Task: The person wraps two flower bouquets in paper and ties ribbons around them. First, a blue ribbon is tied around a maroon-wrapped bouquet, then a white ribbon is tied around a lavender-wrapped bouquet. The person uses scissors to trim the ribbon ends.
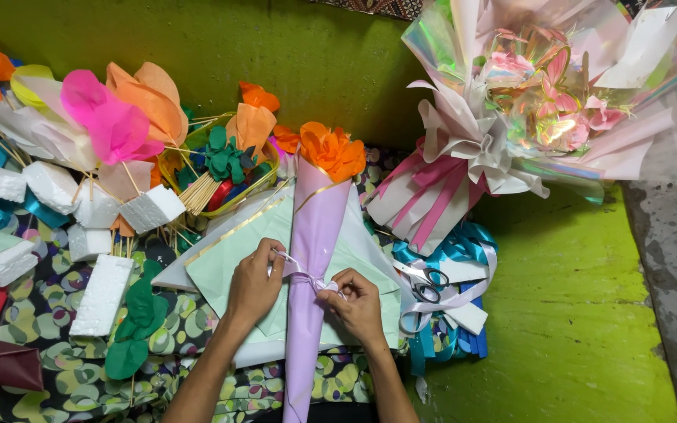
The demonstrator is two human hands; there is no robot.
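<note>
Green floor, patterned cloth over its left half. Lilac-wrapped bouquet lies mid-cloth, orange flower at the far end. Left hand pinches the white ribbon on the left of the wrap; right hand is closed on the knot. Scissors just right. Foam blocks crowd the left; bare floor on the right.
</note>
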